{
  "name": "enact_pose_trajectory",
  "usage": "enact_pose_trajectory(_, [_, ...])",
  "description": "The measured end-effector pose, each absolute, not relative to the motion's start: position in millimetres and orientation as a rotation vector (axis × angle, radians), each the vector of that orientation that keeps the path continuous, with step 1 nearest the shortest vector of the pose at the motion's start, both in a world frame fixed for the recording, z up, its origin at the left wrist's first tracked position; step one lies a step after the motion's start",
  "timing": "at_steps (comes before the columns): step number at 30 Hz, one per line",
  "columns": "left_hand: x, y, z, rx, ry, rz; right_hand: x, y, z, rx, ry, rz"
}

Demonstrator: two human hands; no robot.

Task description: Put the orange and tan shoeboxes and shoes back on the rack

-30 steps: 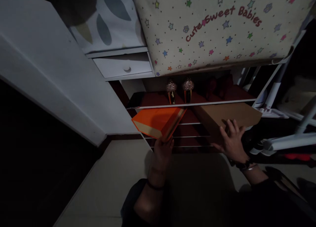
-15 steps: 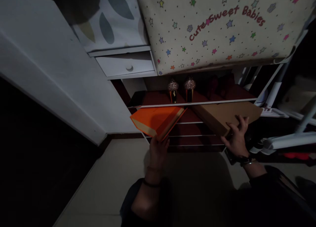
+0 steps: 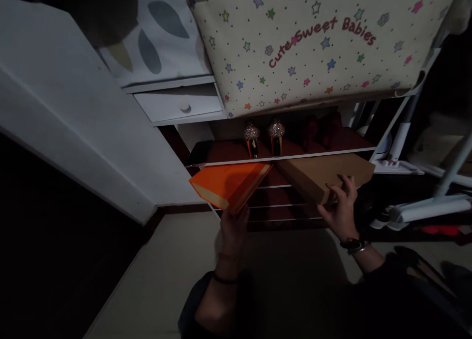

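My left hand (image 3: 234, 226) grips the near corner of an orange box (image 3: 228, 179) with tan edges, which juts out tilted from the rack (image 3: 267, 200). On the right, my right hand (image 3: 341, 206) has its thumb and fingers around the near corner of a brown cardboard box (image 3: 332, 169). This box also sticks out, its back part under the upper shelf. Just above the boxes, a pair of glittery high-heeled shoes (image 3: 276, 132) stands on the dark red shelf (image 3: 228, 151).
A white drawer (image 3: 179, 104) and a cream star-printed cloth cover (image 3: 317, 54) are above the shelf. Dark red shoes (image 3: 320, 130) stand at the shelf's right. A white metal frame (image 3: 431, 209) rises on the right, a white wall (image 3: 73, 103) on the left. Pale floor tiles (image 3: 162, 265) lie below.
The view has shifted slightly, so most things appear a little further left. Both hands stay at their boxes, and the boxes hold nearly the same position on the rack.
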State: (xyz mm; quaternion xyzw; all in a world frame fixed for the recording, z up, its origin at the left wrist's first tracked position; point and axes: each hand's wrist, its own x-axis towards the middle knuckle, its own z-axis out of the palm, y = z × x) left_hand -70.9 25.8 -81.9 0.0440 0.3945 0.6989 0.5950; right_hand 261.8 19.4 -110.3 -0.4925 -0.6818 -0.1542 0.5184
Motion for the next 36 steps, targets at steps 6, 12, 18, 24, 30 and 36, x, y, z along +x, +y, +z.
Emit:
enact_pose_trajectory(6, [-67.1,28.8,-83.3,0.094,0.872,1.670,238.4,12.6,-107.8,-1.220,-2.026,-0.333])
enact_pose_trajectory(12, [-68.4,27.2,-81.2,0.112,0.857,1.663,243.4,18.5,-91.7,-1.210,-2.219,-0.481])
enact_pose_trajectory(18, [-70.8,28.7,-81.1,0.093,0.846,1.665,285.6,36.1,-94.0,-1.482,-2.063,-0.651])
enact_pose_trajectory(24, [-72.1,27.8,-82.6,0.096,0.826,1.658,270.2,58.7,-116.6,-1.441,-1.961,-0.842])
enact_pose_trajectory(30, [-72.2,28.8,-81.4,0.070,0.843,1.657,219.1,30.1,-90.2,-1.501,-2.108,-0.814])
enact_pose_trajectory(36, [-72.0,27.3,-80.0,0.065,0.846,1.637,163.4,30.4,-65.0,-1.553,-2.116,-0.747])
